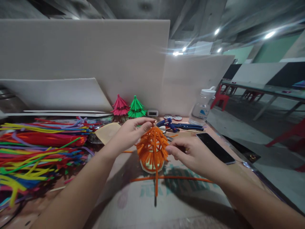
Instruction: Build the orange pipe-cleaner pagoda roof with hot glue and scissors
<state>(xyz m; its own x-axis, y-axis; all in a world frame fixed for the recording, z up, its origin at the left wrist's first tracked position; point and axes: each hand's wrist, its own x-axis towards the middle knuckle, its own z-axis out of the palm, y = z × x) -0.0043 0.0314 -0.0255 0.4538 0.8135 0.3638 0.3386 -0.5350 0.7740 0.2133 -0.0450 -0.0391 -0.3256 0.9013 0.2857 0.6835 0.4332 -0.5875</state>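
Midway along the cluttered tabletop [128,210], the orange fuzzy cone [155,147] might skew—left hand [132,132] pinching its peak, right hand [192,153] curled at its side, grip unclear—should uneven tugging drag its trailing strand [156,187].

Orange tiered fuzzy-stem cone [152,146]: far side hidden. Bare left hand [137,128]: fingertips' contact at its tip unclear. Bare right hand [188,149]: outer fingers hidden; grip unclear. Long multicoloured fuzzy stems [43,152]: cut off at left edge. Clear plastic bottle with white lid [201,108]: label too small to read.
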